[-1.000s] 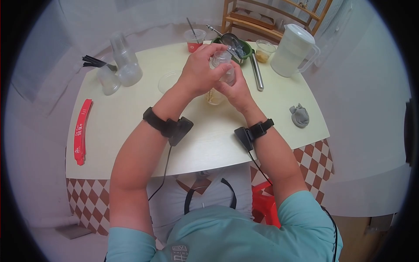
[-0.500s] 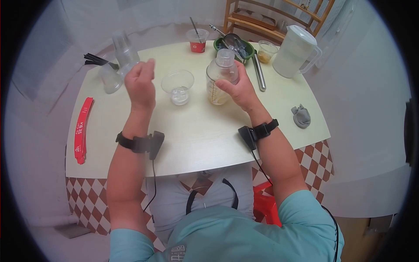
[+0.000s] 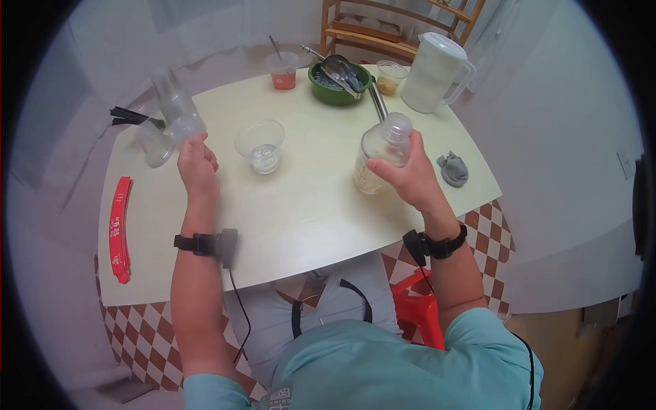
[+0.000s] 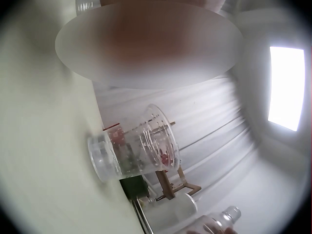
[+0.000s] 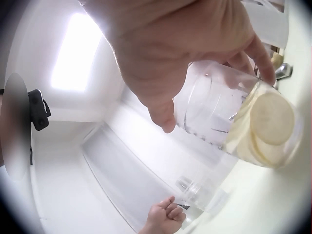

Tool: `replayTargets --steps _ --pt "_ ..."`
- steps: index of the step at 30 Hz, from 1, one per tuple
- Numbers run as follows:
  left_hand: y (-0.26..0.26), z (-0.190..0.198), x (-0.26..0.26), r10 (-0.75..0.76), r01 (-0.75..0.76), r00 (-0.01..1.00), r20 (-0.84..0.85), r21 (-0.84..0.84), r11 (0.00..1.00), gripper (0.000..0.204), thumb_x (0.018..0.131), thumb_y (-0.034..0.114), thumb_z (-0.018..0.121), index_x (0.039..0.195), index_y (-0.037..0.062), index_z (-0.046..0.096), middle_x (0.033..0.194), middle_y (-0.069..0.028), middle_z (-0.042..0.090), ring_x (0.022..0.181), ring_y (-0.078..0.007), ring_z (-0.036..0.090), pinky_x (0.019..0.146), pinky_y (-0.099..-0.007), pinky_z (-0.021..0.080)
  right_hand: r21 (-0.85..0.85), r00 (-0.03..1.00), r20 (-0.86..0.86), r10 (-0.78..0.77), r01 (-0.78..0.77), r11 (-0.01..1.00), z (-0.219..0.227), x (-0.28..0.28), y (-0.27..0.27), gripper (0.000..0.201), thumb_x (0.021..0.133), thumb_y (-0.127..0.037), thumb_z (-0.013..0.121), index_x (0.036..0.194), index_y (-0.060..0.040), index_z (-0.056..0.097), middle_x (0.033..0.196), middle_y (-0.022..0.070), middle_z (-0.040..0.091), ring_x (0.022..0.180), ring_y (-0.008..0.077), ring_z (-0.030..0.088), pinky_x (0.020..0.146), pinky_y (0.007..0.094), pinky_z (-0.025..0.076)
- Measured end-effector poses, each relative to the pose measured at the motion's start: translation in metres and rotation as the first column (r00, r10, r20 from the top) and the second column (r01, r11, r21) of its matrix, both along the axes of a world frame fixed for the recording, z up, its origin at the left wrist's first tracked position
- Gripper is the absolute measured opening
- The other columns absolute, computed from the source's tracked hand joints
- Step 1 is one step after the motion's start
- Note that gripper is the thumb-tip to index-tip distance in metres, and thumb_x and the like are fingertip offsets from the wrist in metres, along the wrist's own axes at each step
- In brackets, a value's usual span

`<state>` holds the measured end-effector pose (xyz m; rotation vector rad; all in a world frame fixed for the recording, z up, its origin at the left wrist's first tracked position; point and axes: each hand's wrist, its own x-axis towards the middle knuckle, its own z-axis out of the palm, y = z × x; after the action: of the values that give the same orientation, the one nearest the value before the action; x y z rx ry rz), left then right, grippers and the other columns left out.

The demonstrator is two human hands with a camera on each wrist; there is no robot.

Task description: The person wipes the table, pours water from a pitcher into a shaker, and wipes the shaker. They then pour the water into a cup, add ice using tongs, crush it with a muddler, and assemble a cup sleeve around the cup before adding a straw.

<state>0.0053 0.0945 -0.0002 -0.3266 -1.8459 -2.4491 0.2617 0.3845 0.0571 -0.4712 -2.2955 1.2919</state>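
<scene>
Plastic, clear and printed with measuring marks, forms the round-shouldered shaker bottle (image 3: 370,171) near the table's right side, topped by a clear cap. The right hand (image 3: 415,176) holds it by the upper body, thumb on one side and fingers round the other, probably because that wide grasp steadies the vessel and leaves the cap free; whether its base touches the tabletop I cannot tell. The left hand (image 3: 198,169) has its fingers curled in, with nothing visible in them, close to a nested stack of clear plastic cups (image 3: 171,102); contact there is unclear. Between the hands stands a flared, see-through plastic cup (image 3: 247,147), likely put there for easy reach from either side. A green round bowl (image 3: 335,98) at the far edge carries metal utensils, perhaps to keep them together. Only the right wrist view shows plainly the pale yellow round slices (image 5: 273,119) low in the bottle. The left wrist view, mostly blurred at the top, gives the flared cup side-on, whereas the head view looks down into it.
</scene>
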Motion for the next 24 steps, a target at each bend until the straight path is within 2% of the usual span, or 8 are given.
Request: replayTargets --steps 1,2,6,9,14,18,20,24 --pt "-0.001 -0.001 0.000 -0.015 0.014 1.000 0.022 0.038 0.999 0.022 0.108 0.023 0.045 0.114 0.0030 0.054 0.067 0.0049 0.037 0.052 -0.0057 0.034 0.047 -0.0245 0.026 0.002 1.000 -0.001 -0.008 0.008 1.000 0.000 0.006 0.009 0.095 0.077 -0.039 0.087 0.143 0.0039 0.033 0.133 0.0223 0.057 0.123 0.0289 0.058 0.105 0.0379 0.046" --pt "-0.002 -0.002 -0.001 -0.029 0.026 0.999 0.044 0.075 0.997 0.023 0.107 0.019 0.045 0.121 0.0018 0.053 0.070 0.0038 0.041 0.054 -0.0054 0.037 0.047 -0.0235 0.028 0.006 0.996 -0.013 -0.089 0.089 0.996 -0.002 0.012 0.019 0.094 0.077 -0.038 0.086 0.142 0.0043 0.033 0.132 0.0225 0.057 0.122 0.0291 0.059 0.104 0.0380 0.047" --pt "-0.002 -0.005 -0.003 -0.038 0.035 0.999 0.032 0.102 0.994 0.017 0.104 0.012 0.047 0.118 0.0025 0.053 0.078 0.0000 0.051 0.056 -0.0057 0.042 0.048 -0.0220 0.032 -0.031 0.942 -0.034 -0.333 0.332 0.943 -0.006 0.012 0.068 0.092 0.078 -0.039 0.086 0.140 0.0049 0.034 0.131 0.0222 0.058 0.120 0.0293 0.060 0.101 0.0384 0.049" --pt "-0.002 -0.003 -0.002 -0.048 0.042 0.998 0.034 0.151 0.988 0.015 0.099 0.006 0.051 0.114 0.0025 0.054 0.084 -0.0023 0.056 0.058 -0.0060 0.045 0.049 -0.0218 0.034 0.001 0.906 -0.038 -0.422 0.423 0.906 -0.006 -0.009 0.101 0.092 0.079 -0.041 0.085 0.140 0.0048 0.034 0.131 0.0222 0.058 0.121 0.0294 0.060 0.101 0.0382 0.049" --pt "-0.003 -0.007 -0.004 -0.036 0.033 0.999 0.032 0.101 0.994 0.013 0.094 0.004 0.062 0.106 0.0037 0.057 0.083 -0.0006 0.057 0.059 -0.0061 0.046 0.051 -0.0222 0.035 0.054 0.886 -0.088 -0.454 0.460 0.886 -0.009 -0.060 0.136 0.095 0.078 -0.045 0.085 0.140 0.0057 0.034 0.133 0.0232 0.057 0.123 0.0311 0.058 0.103 0.0373 0.048" --pt "-0.002 -0.005 -0.002 -0.004 0.005 1.000 -0.018 0.062 0.998 0.014 0.094 0.006 0.065 0.106 0.0031 0.060 0.083 -0.0001 0.058 0.059 -0.0060 0.048 0.052 -0.0223 0.037 0.106 0.873 -0.111 -0.475 0.485 0.868 -0.014 -0.098 0.153 0.100 0.077 -0.049 0.086 0.142 0.0064 0.033 0.134 0.0252 0.056 0.125 0.0333 0.057 0.104 0.0376 0.046" --pt "-0.002 -0.009 -0.004 -0.033 0.037 0.997 -0.072 0.045 0.998 0.020 0.093 0.010 0.069 0.109 -0.0019 0.063 0.087 -0.0018 0.061 0.062 -0.0068 0.051 0.055 -0.0220 0.040 0.107 0.874 -0.118 -0.471 0.483 0.869 -0.017 -0.110 0.159 0.101 0.077 -0.051 0.085 0.141 0.0067 0.033 0.134 0.0258 0.056 0.125 0.0340 0.057 0.105 0.0379 0.046" --pt "-0.002 -0.012 -0.005 -0.063 0.065 0.995 -0.073 0.022 0.998 0.021 0.095 0.014 0.069 0.109 -0.0014 0.067 0.087 -0.0033 0.064 0.064 -0.0078 0.054 0.057 -0.0229 0.042 0.094 0.884 -0.121 -0.452 0.463 0.881 -0.023 -0.125 0.173 0.107 0.077 -0.053 0.084 0.145 0.0088 0.030 0.139 0.0282 0.052 0.129 0.0355 0.054 0.107 0.0391 0.044"
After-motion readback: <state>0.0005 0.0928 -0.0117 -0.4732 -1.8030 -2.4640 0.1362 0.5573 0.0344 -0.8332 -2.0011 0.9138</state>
